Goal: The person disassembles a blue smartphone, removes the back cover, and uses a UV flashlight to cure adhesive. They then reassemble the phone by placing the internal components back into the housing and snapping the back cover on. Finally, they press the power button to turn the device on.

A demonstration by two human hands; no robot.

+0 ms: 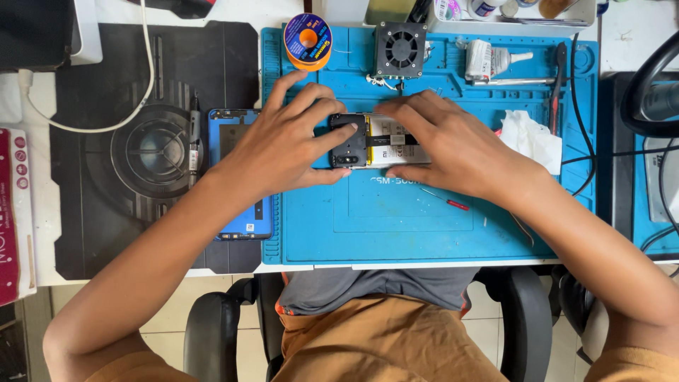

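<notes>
A: What is the largest surface in view?

B: A blue work mat, ridged with shallow trays along its far edge, lying on a white bench. To its left lies a black pad with a circular pattern.

A: And the next items by size?

B: A blue phone back cover rests across the seam between pad and mat, partly under the left forearm. A crumpled white tissue lies on the mat to the right of the hands. A small black fan stands at the mat's far edge, with an orange solder spool beside it on the left and a white glue tube on the right.

A: Where is the object being handled?

B: An opened phone, its battery and dark camera end exposed, lies flat near the mat's centre, between the two hands.

A: State of the hands?

B: The left hand lies spread over the phone's left end, fingers extended, index fingertip pressing the dark end and thumb set along its near edge; it is not closed round the phone. The right hand covers the right end, fingers resting flat on top and thumb against the near edge, pressing rather than clasping.

A: The smallest item?

B: A thin red-handled screwdriver lies on the mat just near of the right hand.
</notes>
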